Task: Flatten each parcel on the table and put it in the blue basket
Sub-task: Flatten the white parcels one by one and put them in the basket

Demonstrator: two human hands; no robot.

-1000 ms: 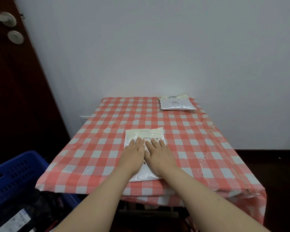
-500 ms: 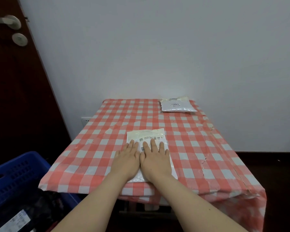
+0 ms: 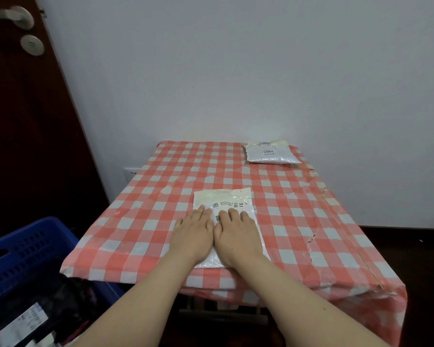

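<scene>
1. A plain white wall fills the background, with a dark wooden door at the left edge.
2. The table stands against that wall under a red and white checked cloth, which hangs over its near edge.
3. The blue basket sits low on the left, beside and below the table's near left corner. It holds dark items and a package with a printed label.
4. A white parcel lies flat near the table's front edge, roughly central, its printed label facing up.
5. The left hand rests palm down over the parcel's left edge, fingers straight and together, holding nothing.
6. The right hand presses palm down on the middle of the same parcel, fingers extended and slightly spread. The two hands touch side by side.
7. A second parcel, greyish with a small label, lies at the far right corner of the table, well apart from the hands.
8. A metal handle and a round lock sit high on the door; a white socket shows on the wall by the table's left edge.
</scene>
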